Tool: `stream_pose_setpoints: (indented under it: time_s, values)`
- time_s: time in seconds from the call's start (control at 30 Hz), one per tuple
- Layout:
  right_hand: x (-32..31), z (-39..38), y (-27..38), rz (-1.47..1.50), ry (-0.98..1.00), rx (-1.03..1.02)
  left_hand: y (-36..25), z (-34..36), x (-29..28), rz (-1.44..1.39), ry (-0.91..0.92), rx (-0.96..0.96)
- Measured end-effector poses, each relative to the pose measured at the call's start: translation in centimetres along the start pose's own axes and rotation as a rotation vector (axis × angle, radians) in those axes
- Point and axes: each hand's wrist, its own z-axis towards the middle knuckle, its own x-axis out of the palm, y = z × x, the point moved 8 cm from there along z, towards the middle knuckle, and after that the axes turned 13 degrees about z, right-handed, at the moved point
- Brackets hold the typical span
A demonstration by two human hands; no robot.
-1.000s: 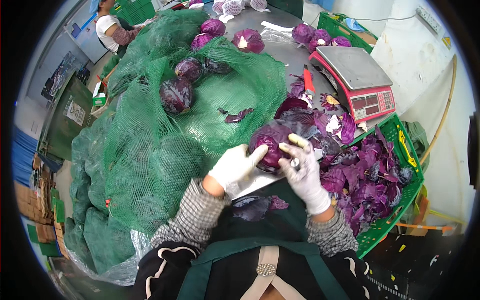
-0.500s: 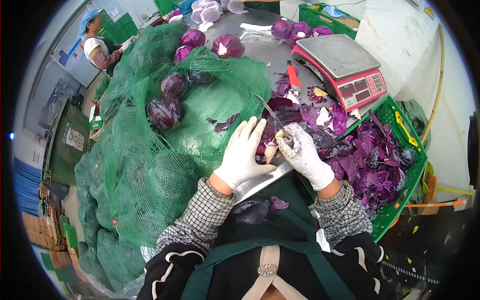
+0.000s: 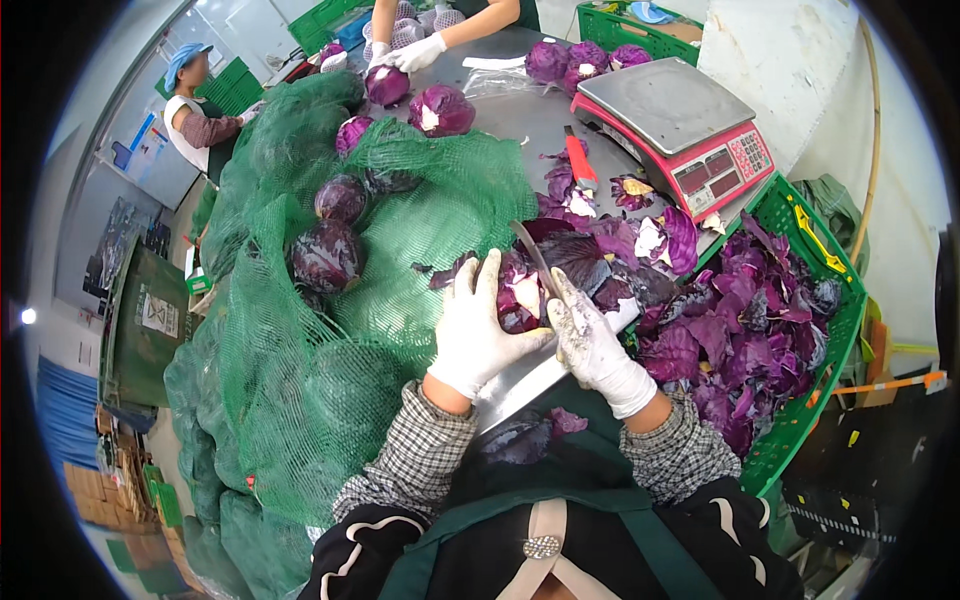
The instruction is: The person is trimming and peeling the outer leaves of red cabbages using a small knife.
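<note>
A trimmed red cabbage (image 3: 518,312), its pale stem end showing, sits at the table edge between my gloved hands. My left hand (image 3: 472,338) is closed round its left side, with the thumb reaching below it. Gripped in my right hand (image 3: 596,350) is a knife (image 3: 537,258); the curved blade points away and up to the left, close against the cabbage's right side. The handle is mostly hidden by my fingers. Loose purple leaves (image 3: 572,258) lie just beyond the knife. An open green mesh sack (image 3: 430,215) with whole cabbages (image 3: 328,254) is left of my left hand.
At the right stands a green crate (image 3: 845,330) of cabbage leaves. A red scale (image 3: 690,130) and an orange-handled tool (image 3: 580,160) are beyond the leaves. Across the table, a co-worker's gloved hands (image 3: 408,52) touch a cabbage (image 3: 388,86). Another person (image 3: 195,115) stands far left.
My right hand has turned and moved slightly down, bringing the blade beside the cabbage's stem end. A co-worker's hands have come in at the far edge, onto a cabbage. The view has shifted slightly.
</note>
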Motion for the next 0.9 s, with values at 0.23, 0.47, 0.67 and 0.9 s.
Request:
stream_pose_setpoints:
  time_s: [0.23, 0.47, 0.67, 0.9]
  values:
    - [1.3, 1.4, -4.8, 0.479, -0.083, 0.287, -0.3, -0.8, -0.3, 0.091, -0.140, -0.094]
    - [-2.5, 0.6, -5.1, 0.172, -0.206, 0.715, 2.0, -4.9, -0.2, -0.205, -0.359, 0.014]
    - [-7.5, 0.1, 0.9, -0.304, -0.270, 0.101, 7.0, -7.3, 3.6, -1.458, -0.215, -0.309]
    - [-23.2, -2.7, 5.1, -0.803, -0.514, 0.014, 4.2, -5.4, 1.7, -1.010, -0.143, -0.146]
